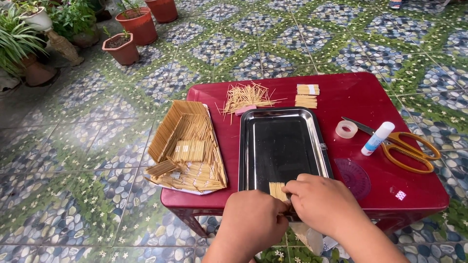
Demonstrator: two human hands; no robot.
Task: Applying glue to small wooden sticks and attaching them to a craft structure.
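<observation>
Both hands, left (253, 221) and right (319, 202), pinch a small raft of toothpicks (278, 191) at the near rim of the steel tray (248, 146), fingertips probably squaring its ends, so I press evenly and lightly.

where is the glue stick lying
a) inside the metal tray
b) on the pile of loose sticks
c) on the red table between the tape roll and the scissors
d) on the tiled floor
c, the glue stick lies on the bare red table, right of the tape roll and beside the scissors, outside the tray.
</observation>
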